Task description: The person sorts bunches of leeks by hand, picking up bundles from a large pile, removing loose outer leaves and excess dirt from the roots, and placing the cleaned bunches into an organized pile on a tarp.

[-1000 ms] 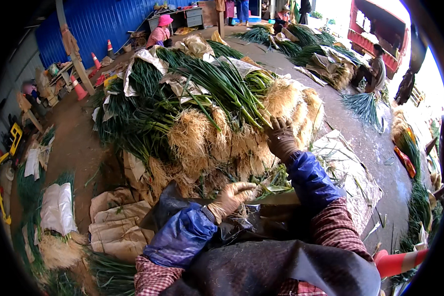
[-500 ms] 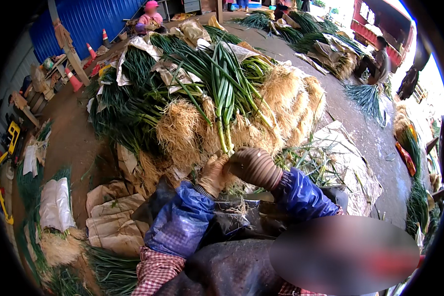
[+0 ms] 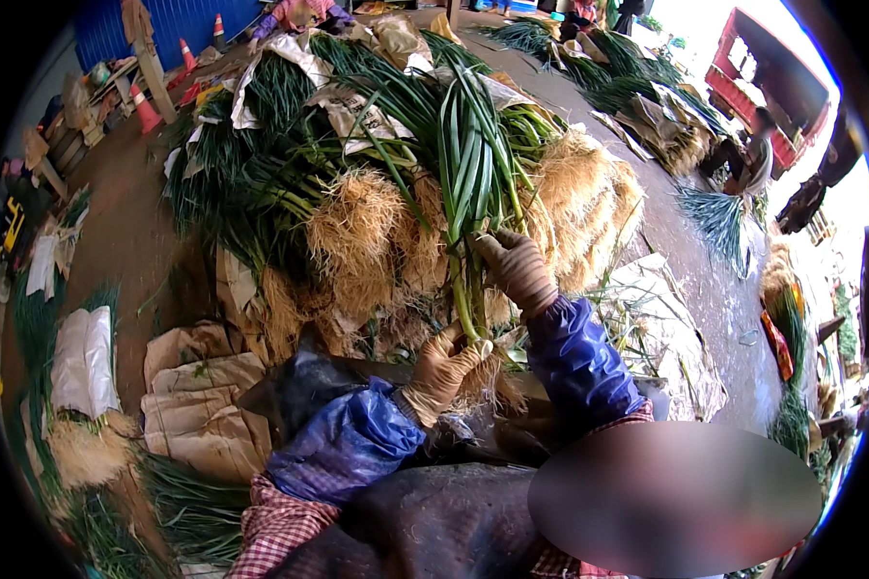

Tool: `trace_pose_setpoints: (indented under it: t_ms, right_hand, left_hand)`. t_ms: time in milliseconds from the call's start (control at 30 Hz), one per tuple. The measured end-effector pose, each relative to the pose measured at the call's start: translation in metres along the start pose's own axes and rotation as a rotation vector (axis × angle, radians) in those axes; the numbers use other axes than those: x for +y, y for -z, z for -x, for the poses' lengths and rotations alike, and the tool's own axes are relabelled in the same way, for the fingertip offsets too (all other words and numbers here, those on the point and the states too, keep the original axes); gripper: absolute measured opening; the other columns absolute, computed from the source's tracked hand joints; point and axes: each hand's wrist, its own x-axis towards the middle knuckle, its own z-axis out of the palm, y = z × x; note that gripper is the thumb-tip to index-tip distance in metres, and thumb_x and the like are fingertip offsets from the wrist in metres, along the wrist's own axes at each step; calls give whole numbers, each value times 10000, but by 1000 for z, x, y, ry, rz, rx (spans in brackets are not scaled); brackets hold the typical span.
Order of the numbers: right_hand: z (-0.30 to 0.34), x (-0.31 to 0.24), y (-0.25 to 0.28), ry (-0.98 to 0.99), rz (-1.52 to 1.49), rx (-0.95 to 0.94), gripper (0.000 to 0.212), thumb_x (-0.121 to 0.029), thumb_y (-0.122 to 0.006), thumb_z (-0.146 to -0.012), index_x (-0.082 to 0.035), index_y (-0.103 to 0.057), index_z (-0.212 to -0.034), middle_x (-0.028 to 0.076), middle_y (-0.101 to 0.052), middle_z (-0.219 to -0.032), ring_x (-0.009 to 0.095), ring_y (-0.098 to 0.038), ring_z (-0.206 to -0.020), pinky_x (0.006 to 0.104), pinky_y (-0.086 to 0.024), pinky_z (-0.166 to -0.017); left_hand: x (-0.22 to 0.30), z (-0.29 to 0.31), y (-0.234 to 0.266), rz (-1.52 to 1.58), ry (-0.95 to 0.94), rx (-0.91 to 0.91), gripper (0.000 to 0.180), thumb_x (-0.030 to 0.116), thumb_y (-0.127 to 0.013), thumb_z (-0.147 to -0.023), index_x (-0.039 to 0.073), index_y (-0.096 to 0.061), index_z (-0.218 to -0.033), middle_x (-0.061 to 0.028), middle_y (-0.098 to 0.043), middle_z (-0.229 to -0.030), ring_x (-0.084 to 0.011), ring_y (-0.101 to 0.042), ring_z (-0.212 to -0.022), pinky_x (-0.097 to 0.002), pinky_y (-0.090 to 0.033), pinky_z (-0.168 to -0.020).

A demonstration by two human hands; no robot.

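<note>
A long green onion [image 3: 464, 301] stands almost upright before me, its white base low and its leaves leaning on the pile beyond. My left hand [image 3: 440, 374], in a tan work glove, is closed around the base, just above pale roots that hang beneath. Higher on the stalk, where the green leaves begin, my right hand [image 3: 518, 270] in a brownish glove has its fingers closed on the plant. What exactly lies between those fingertips is partly hidden. Behind both hands rises a big heap of green onions [image 3: 352, 232] with thick straw-coloured root bundles facing me.
Brown paper sacks [image 3: 208, 415] lie at my left beside wrapped onion bundles [image 3: 89, 454]. A pale sheet [image 3: 681, 352] strewn with leaf scraps spreads on the right. One co-worker [image 3: 304, 13] is behind the heap, another [image 3: 758, 154] sits far right near a red truck [image 3: 772, 87].
My right hand has moved up and away from the base, along the stalk. My left hand has shifted slightly lower, and the roots now show beneath it.
</note>
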Motion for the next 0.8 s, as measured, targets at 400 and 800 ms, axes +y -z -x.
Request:
trace_pose_setpoints:
  t_ms: [400,800]
  right_hand:
    - [46,-21,-8,790,820,-124,198,-235,-641,-850,-117,-610,-694,52,-567,-571,259,-548,-490,375,-436,-470]
    - [111,-84,30,862,-378,666,283,-204,-482,-953,15,-561,-1114,102,-630,-891,232,-610,-793,359,-502,-738]
  left_hand:
    - [14,-4,2,254,16,185,237,125,-626,-924,10,-613,-1131,-38,-672,-960,-110,-632,-827,-242,-527,-722]
    - [12,-22,39,693,162,192,349,195,-583,-949,21,-532,-1247,-64,-617,-849,-123,-555,-663,-261,-500,-585]
